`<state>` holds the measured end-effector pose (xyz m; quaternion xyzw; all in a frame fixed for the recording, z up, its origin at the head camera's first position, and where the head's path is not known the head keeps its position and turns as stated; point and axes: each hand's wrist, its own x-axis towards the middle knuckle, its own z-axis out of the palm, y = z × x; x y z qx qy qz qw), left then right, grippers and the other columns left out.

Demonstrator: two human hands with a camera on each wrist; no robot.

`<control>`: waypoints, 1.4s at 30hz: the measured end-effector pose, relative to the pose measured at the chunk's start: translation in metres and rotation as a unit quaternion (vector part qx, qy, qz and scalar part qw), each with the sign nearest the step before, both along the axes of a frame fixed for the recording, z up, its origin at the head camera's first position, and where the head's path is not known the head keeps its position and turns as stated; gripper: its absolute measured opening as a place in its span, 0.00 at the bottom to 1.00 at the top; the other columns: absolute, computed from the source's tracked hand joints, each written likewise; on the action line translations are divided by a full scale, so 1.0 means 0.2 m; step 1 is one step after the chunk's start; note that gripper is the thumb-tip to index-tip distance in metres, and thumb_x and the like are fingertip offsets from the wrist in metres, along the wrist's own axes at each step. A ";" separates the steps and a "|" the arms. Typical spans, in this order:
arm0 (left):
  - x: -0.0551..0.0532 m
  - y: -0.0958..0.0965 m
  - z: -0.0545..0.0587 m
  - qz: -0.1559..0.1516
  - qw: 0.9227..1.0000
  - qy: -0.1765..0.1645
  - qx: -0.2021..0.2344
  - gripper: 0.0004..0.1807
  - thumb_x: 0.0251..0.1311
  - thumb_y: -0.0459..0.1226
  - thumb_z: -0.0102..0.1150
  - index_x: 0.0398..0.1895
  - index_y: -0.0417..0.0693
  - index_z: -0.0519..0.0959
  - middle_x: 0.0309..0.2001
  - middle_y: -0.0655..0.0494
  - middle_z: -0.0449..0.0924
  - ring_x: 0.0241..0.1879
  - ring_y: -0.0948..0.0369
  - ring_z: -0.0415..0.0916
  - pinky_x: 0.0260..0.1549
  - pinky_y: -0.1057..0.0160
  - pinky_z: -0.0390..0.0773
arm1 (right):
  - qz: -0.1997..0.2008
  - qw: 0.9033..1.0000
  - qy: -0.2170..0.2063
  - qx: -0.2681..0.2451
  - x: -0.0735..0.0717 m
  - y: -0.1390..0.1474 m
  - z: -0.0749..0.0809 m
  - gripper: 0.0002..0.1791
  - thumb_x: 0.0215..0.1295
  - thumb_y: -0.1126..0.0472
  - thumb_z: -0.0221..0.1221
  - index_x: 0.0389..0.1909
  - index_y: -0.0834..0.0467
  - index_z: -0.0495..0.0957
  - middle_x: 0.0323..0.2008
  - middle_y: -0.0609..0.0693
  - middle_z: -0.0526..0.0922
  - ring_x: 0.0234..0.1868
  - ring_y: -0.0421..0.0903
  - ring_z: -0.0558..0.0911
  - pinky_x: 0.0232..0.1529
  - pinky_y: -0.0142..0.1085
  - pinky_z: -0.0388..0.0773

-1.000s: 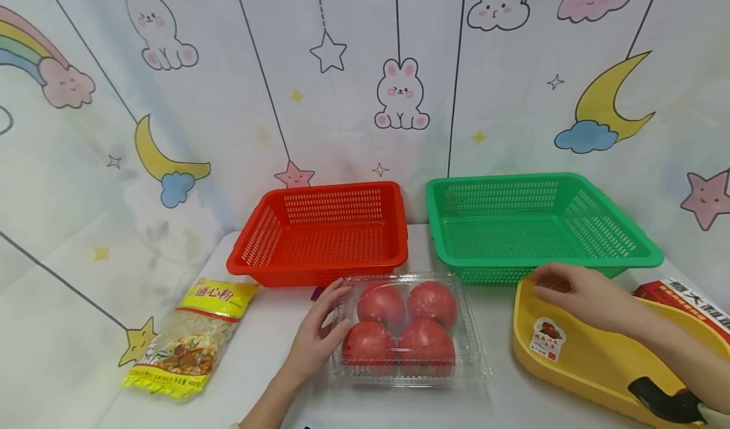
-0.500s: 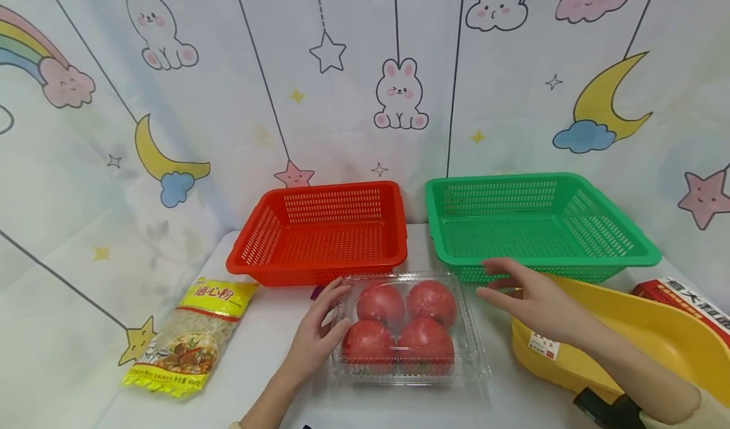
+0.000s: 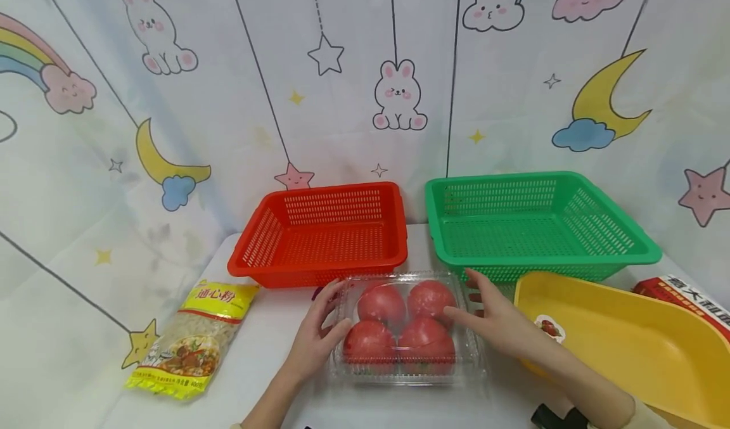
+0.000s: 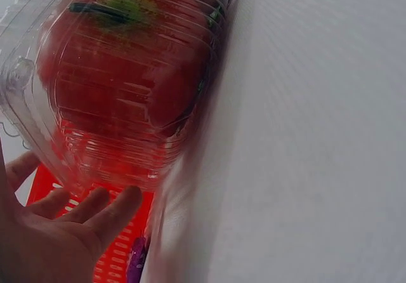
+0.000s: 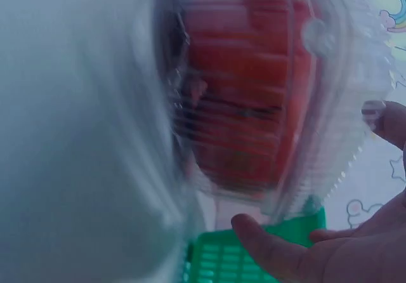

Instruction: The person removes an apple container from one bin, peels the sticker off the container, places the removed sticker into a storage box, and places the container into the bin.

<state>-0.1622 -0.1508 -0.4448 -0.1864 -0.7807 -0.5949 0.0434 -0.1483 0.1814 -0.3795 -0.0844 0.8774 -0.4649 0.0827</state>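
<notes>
A clear plastic clamshell box [image 3: 399, 378] stands on the white table, with several large red fruits [image 3: 428, 345] inside that look like tomatoes. My left hand [image 3: 310, 340] lies along the box's left side. In the left wrist view, extended fingertips [image 4: 131, 197] touch or nearly touch the plastic wall. On the other side is my right hand [image 3: 496, 321], fingers spread, its thumb over the lid's right edge in the head view. The right wrist view shows a gap between fingers and box. Neither hand is closed round it.
Behind the box stand a red basket [image 3: 336, 245] and a green basket [image 3: 507, 236]. A yellow tray [image 3: 627, 334] lies at the right, beside a red printed box [image 3: 684, 299]. At the left is a yellow-ended pasta bag [image 3: 194, 337]. A purple object [image 4: 136, 261] lies by the red basket.
My right hand has moved left from above the yellow tray to the right side of the clamshell box. The left hand and the box have stayed in place.
</notes>
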 end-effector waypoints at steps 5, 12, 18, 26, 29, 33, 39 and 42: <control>0.03 -0.02 -0.01 0.008 0.999 -0.034 0.002 0.37 0.67 0.39 0.60 0.78 0.55 0.60 0.76 0.46 0.58 0.69 0.38 0.63 0.58 0.36 0.72 | -0.015 1.000 -0.010 0.018 0.01 -0.03 -0.05 0.55 0.67 0.40 0.62 0.77 0.69 0.42 0.71 0.73 0.58 0.68 0.71 0.66 0.63 0.63 0.68; 0.03 -0.05 -0.01 0.004 0.998 -0.062 0.013 0.35 0.67 0.37 0.58 0.77 0.54 0.61 0.73 0.46 0.64 0.68 0.44 0.66 0.62 0.47 0.72 | -0.039 0.998 -0.040 -0.001 0.01 -0.04 -0.09 0.51 0.70 0.41 0.58 0.76 0.70 0.44 0.69 0.76 0.61 0.68 0.71 0.65 0.63 0.66 0.65; 0.03 -0.05 -0.02 0.003 0.997 -0.081 0.014 0.33 0.67 0.40 0.58 0.76 0.55 0.63 0.72 0.45 0.65 0.69 0.44 0.65 0.64 0.45 0.69 | -0.053 0.996 -0.057 -0.044 0.01 -0.04 -0.12 0.48 0.71 0.42 0.59 0.75 0.71 0.50 0.68 0.74 0.63 0.67 0.68 0.67 0.63 0.61 0.68; 0.04 -0.05 -0.03 -0.029 0.992 -0.107 0.055 0.34 0.68 0.39 0.54 0.77 0.50 0.61 0.75 0.41 0.60 0.71 0.39 0.60 0.65 0.37 0.64 | -0.052 0.977 -0.131 -0.159 0.03 -0.02 -0.13 0.41 0.70 0.49 0.60 0.72 0.67 0.52 0.64 0.68 0.68 0.58 0.57 0.73 0.53 0.45 0.75; 0.04 -0.06 -0.02 -0.031 0.990 -0.119 0.066 0.34 0.68 0.39 0.54 0.77 0.50 0.61 0.75 0.41 0.60 0.72 0.39 0.58 0.65 0.36 0.62 | -0.050 0.965 -0.156 -0.204 0.03 -0.02 -0.14 0.41 0.69 0.53 0.60 0.71 0.66 0.50 0.62 0.67 0.69 0.52 0.54 0.76 0.46 0.42 0.78; 0.04 -0.06 -0.01 -0.044 0.986 -0.138 0.088 0.34 0.68 0.39 0.53 0.77 0.50 0.60 0.75 0.42 0.59 0.73 0.40 0.56 0.66 0.35 0.61 | -0.042 0.954 -0.181 -0.237 0.04 -0.01 -0.13 0.43 0.69 0.54 0.59 0.74 0.60 0.43 0.65 0.67 0.62 0.56 0.58 0.72 0.49 0.44 0.76; 0.05 -0.06 0.01 -0.045 0.981 -0.156 0.107 0.35 0.68 0.38 0.52 0.78 0.50 0.59 0.77 0.43 0.57 0.74 0.40 0.53 0.65 0.32 0.59 | -0.028 0.937 -0.205 -0.281 0.03 -0.02 -0.13 0.45 0.70 0.55 0.58 0.75 0.55 0.38 0.66 0.66 0.60 0.60 0.58 0.69 0.53 0.45 0.73; 0.05 -0.06 0.03 -0.042 0.980 -0.161 0.109 0.35 0.67 0.39 0.53 0.77 0.51 0.59 0.76 0.43 0.57 0.74 0.40 0.53 0.63 0.31 0.61 | -0.033 0.934 -0.209 -0.287 0.04 -0.02 -0.12 0.45 0.70 0.56 0.58 0.75 0.54 0.37 0.63 0.65 0.65 0.55 0.55 0.74 0.50 0.45 0.75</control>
